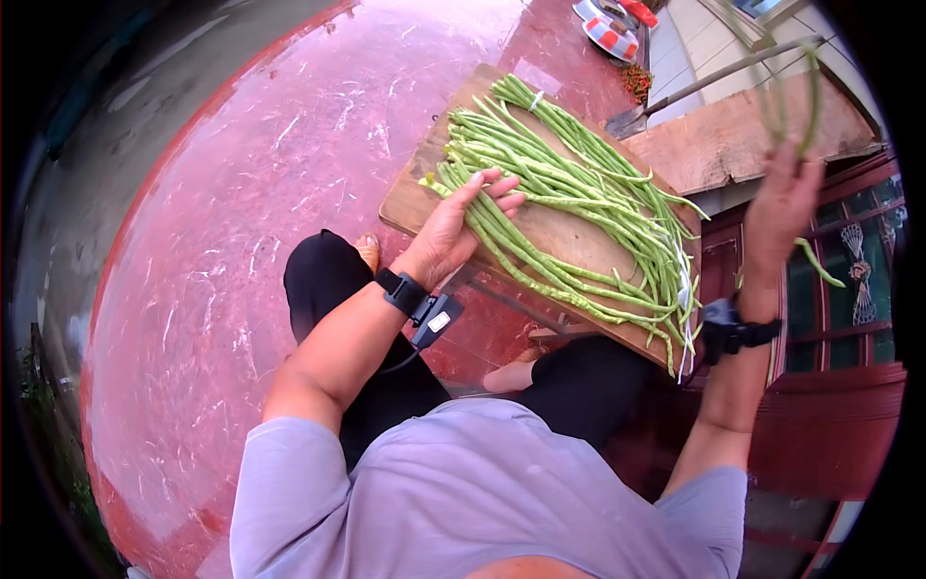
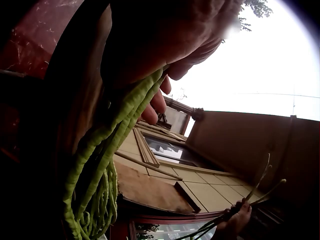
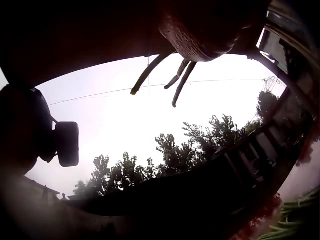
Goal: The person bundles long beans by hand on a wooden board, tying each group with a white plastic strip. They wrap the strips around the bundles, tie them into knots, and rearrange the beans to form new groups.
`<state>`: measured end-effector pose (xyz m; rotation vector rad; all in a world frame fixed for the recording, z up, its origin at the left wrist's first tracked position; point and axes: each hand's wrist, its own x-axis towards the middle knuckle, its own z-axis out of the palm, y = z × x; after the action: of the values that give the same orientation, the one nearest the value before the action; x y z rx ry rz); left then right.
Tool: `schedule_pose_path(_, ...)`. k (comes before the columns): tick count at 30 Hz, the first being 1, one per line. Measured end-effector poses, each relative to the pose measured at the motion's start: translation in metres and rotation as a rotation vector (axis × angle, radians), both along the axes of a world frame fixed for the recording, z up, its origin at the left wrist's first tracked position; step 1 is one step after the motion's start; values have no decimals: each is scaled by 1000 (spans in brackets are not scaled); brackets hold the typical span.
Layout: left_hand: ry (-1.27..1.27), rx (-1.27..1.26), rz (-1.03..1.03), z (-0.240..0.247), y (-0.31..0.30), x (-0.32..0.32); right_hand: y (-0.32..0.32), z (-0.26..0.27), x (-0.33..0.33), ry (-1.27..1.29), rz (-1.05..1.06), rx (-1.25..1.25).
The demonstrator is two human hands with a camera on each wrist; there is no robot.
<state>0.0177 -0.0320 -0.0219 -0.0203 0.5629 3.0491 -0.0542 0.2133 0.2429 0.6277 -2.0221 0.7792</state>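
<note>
On a wooden board [image 1: 569, 232] lie many long green beans [image 1: 569, 193], their tips trailing over the right end. My left hand [image 1: 451, 230] is at the board's near left edge, its curled fingers and thumb around the stem end of a bundle of long beans [image 2: 117, 130]. Stem tips poke out left of the hand, and the pods run along the board. My right hand [image 1: 786, 207] is raised off the board's right side, blurred, and grips a few long beans [image 1: 810, 101] that stick up above it. Three bean ends [image 3: 150, 72] show below that hand in the right wrist view.
A white tie [image 1: 536, 100] binds a bundle at the far edge, and white string [image 1: 685, 280] lies over the bean tips. Behind the board are a wooden plank [image 1: 743, 140] and a shovel [image 1: 632, 121]. Red window frames [image 1: 830, 357] stand close on the right.
</note>
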Motion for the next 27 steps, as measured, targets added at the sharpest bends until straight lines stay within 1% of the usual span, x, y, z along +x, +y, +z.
schedule_pose_path(1, 11, -5, 0, 0, 0, 0, -9, -41, -3, -153, -2, 65)
schedule_pose_path(2, 22, -11, 0, 0, 0, -1, -24, -83, -2, -253, 126, 74)
schedule_pose_path(3, 32, -16, -2, 1, 0, 0, -32, -123, 1, -488, 187, 51)
schedule_pose_path(4, 43, -28, 9, 3, 1, 0, -42, -152, 9, -599, 179, 95)
schedule_pose_path(5, 33, -29, 27, 5, 1, 1, -49, -182, 12, -652, 260, 57)
schedule_pose_path(7, 5, -33, 52, 7, 3, 2, -59, -214, 25, -596, 292, 138)
schedule_pose_path(10, 0, -28, 78, 4, 4, 0, -63, -227, 34, -675, 316, 51)
schedule_pose_path(14, 20, 1, 103, 3, 5, 0, -65, -220, 42, -819, 383, -114)
schedule_pose_path(17, -58, 49, 124, 4, 8, 1, -56, -224, 46, -890, 312, -43)
schedule_pose_path(20, -61, 24, 108, 11, 8, 5, -55, -230, 49, -741, 359, 69)
schedule_pose_path(23, 45, -11, 63, 11, 4, 5, -55, -232, 51, -693, 309, 143)
schedule_pose_path(27, 52, 36, 58, 6, 5, 3, -54, -231, 50, -654, 255, 186)
